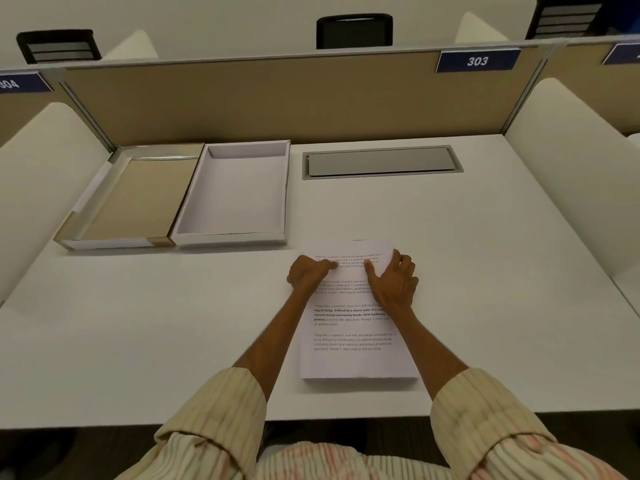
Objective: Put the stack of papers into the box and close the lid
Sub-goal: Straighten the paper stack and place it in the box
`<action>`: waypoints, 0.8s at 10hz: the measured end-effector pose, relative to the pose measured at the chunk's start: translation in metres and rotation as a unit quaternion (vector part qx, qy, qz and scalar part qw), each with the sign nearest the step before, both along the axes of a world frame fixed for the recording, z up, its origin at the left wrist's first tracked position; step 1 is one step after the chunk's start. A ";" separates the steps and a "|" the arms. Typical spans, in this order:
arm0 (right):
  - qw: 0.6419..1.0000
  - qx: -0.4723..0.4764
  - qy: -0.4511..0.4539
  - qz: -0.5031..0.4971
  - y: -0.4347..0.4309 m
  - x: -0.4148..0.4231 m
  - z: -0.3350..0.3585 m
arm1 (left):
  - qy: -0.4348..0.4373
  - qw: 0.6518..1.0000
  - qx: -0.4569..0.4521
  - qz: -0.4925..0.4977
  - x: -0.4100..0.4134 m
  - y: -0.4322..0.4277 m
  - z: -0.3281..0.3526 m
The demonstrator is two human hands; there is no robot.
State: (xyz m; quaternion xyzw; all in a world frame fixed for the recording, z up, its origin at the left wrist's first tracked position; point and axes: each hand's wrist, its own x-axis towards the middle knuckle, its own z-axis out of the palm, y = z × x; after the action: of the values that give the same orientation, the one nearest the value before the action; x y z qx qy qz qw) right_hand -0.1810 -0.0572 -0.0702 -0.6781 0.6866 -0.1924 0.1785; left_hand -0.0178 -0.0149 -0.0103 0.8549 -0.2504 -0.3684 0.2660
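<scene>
1. Head view, papers: the papers (356,341) lie flat on the desk (485,271) straight in front of you, long axis running away from you toward the partition (277,98). They are not yet lifted, as far as can be seen.

2. Head view, hands: both hands sit on the far half of the sheet. Your left hand (308,273) is loosely curled at the left edge, fingers tucked toward the page; whether they have hooked under the edge cannot be told. Your right hand (394,282) lies spread over the right edge, thumb pressing on the text, fingers wrapping the side. Neither hand clearly pinches the papers yet.

3. Head view, box: the box (235,195) stands open and empty, up and to the left of the papers, its near wall just beyond the stack's far left corner. Its long axis runs roughly the same way as the papers', slightly slanted, so little turning should be needed.

4. Head view, lid: the lid (131,199) lies inside up, touching the box's left side, farthest from you.

5. What the move turns on: the box is forward-left of both hands, and your left hand is nearer to it. Probably grip both long edges, lift, then carry the papers left and away.
</scene>
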 end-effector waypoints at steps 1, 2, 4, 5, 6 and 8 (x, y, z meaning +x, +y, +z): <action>1.000 -0.012 0.001 -0.004 0.001 0.001 -0.003 | -0.014 0.999 0.028 -0.016 0.001 0.000 0.001; 1.000 -0.019 0.003 -0.008 0.001 0.001 -0.005 | 0.000 0.999 0.034 -0.008 0.004 -0.002 -0.002; 0.999 -0.030 0.001 -0.012 0.002 0.001 -0.005 | 0.016 0.997 0.077 0.028 0.004 -0.002 -0.006; 0.999 -0.034 0.005 -0.013 0.002 0.003 -0.005 | 0.026 0.994 0.080 0.066 -0.004 -0.004 -0.005; 0.999 -0.034 0.006 -0.014 0.002 0.003 -0.004 | 0.055 0.994 0.054 0.076 -0.002 -0.008 -0.006; 0.999 -0.036 0.006 -0.015 0.002 0.003 -0.006 | 0.174 0.982 -0.028 0.064 0.025 -0.016 -0.035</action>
State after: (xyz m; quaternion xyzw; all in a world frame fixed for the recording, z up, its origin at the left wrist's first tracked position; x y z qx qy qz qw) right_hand -0.1784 -0.0552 -0.0762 -0.6748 0.6902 -0.2161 0.1469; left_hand 0.0068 -0.0306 -0.0451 0.7845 -0.1550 -0.4861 0.3524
